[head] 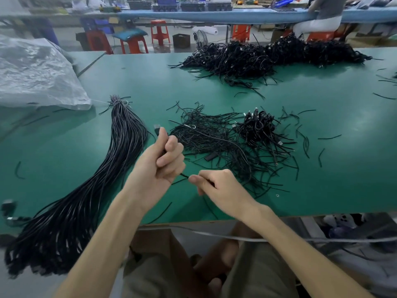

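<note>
Gripped black cable in curled left hand, plug poking above fist | pinched same cable with right hand | held just right of long cable bundle

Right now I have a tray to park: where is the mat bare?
Bare mat lies between the bag, the far pile and the bundle. The near right corner is nearly bare. Crowded: the scraps in the middle.
</note>
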Motion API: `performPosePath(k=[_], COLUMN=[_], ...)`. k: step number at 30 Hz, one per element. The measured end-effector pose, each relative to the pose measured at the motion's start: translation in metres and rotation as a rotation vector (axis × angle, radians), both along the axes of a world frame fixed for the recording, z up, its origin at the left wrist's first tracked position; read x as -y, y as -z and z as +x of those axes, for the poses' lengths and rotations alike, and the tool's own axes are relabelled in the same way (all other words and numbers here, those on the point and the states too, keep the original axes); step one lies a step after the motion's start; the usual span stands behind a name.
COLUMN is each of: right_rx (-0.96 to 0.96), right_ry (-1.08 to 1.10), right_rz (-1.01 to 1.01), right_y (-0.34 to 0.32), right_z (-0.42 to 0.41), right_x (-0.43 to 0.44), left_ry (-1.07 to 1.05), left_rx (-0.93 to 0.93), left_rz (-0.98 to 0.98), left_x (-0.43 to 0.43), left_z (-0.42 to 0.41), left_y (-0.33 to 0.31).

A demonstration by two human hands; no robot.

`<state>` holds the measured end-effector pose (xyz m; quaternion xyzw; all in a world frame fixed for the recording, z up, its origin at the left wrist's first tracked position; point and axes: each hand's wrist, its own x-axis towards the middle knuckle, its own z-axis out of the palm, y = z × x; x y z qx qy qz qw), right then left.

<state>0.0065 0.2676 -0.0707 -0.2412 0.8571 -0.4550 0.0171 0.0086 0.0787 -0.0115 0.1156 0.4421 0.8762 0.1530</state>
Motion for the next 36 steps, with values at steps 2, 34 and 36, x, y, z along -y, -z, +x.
performPosePath(k=[2,34,36], right_rx=[-0.050,-0.433,-0.386], right_ry=[0.012,0.211,0.228], right_rz=[0.146,-0.120,-0.148], right_y=[-0.007,-0.018,-0.012], right_z=[-0.012,-0.004,-0.008], right_x=[-0.015,0.033,0.024], left_ry=[0.230,-0.195,-0.084], left_rx=[-0.240,0.231,0.211], left_rz=[-0.266,0.414,0.510], left_x=[0.012,-0.012,0.001], left_z=[0.006,-0.005,0.000], left_y=[-0.008,0.014,-0.001])
